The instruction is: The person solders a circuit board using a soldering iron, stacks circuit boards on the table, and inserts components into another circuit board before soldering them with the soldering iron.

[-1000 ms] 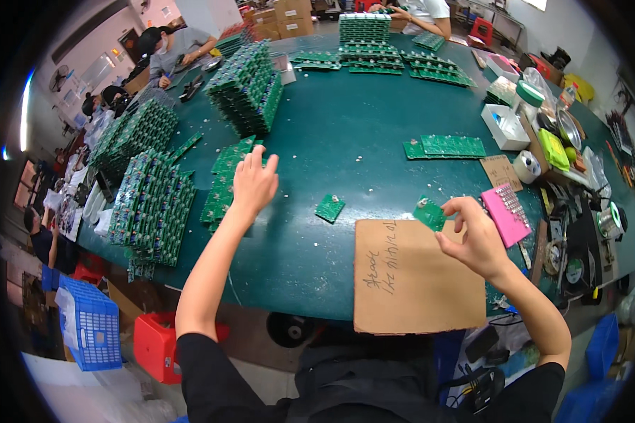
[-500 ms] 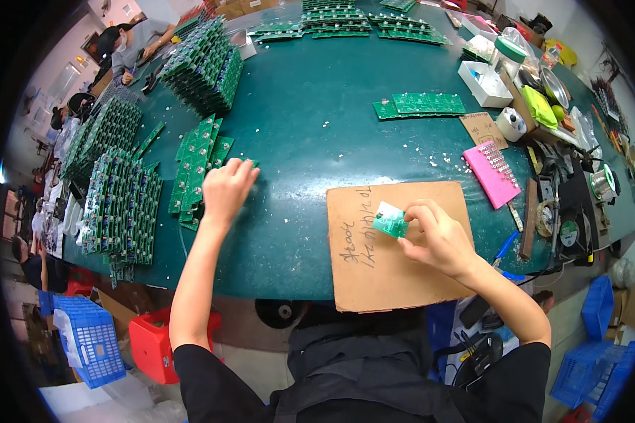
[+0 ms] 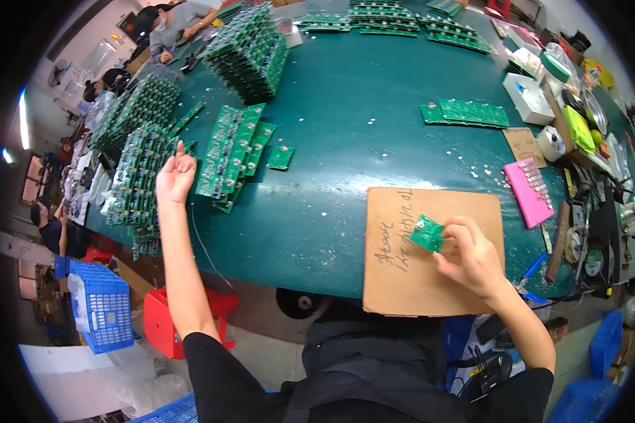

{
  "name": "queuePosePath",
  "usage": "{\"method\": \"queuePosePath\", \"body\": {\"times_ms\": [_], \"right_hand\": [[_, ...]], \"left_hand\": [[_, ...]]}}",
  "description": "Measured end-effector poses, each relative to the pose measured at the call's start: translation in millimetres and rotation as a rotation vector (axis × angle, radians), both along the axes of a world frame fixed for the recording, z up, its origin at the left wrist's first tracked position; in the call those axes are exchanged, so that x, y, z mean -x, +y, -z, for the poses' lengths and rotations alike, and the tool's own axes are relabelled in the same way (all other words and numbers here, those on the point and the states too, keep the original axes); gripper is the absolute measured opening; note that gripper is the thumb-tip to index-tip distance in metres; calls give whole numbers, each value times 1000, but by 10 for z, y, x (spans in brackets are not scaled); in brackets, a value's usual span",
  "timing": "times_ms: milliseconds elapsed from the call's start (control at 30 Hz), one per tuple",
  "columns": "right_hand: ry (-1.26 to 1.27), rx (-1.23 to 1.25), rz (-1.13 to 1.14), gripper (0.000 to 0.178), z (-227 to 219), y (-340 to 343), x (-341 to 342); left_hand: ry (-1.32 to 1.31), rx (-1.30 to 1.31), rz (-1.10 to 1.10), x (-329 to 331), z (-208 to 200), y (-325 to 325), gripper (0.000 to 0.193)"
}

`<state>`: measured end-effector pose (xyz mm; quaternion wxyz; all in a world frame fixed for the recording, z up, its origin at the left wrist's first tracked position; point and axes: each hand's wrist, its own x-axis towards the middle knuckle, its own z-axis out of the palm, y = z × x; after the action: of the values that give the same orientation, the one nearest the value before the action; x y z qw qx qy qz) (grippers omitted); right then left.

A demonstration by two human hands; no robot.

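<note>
Green board (image 3: 425, 233), right hand (image 3: 473, 261) pinching edge, roomy tabletop (image 3: 303, 225) leftward

Board stacks (image 3: 135, 169) left on table (image 3: 331, 162), cardboard (image 3: 434, 289) right — open box (image 3: 541, 115) behind

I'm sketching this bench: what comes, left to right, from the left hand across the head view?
Left hand, green board panels, small loose green board, cardboard sheet, pink block, wire spool.
</note>
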<state>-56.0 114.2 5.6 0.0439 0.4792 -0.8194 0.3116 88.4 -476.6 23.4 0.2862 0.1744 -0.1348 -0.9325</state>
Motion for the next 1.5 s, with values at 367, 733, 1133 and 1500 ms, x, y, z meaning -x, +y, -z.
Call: {"method": "queuePosePath", "body": {"times_ms": [367,733,1133,1500], "right_hand": [[-60,11,21,39,-18,13,-11],[109,-28,-136,44,-227,-88,-125],[318,13,-130,37,-135,-81,-167],[224,127,-15,50,-176,-59,-195]], "left_hand": [[451,687,80,-183,-945,837,29],[-457,1234,807,243,160,3375,31],[-321,1197,855,480,311,3634,24],[20,2313,-202,448,272,3644,35]]}}
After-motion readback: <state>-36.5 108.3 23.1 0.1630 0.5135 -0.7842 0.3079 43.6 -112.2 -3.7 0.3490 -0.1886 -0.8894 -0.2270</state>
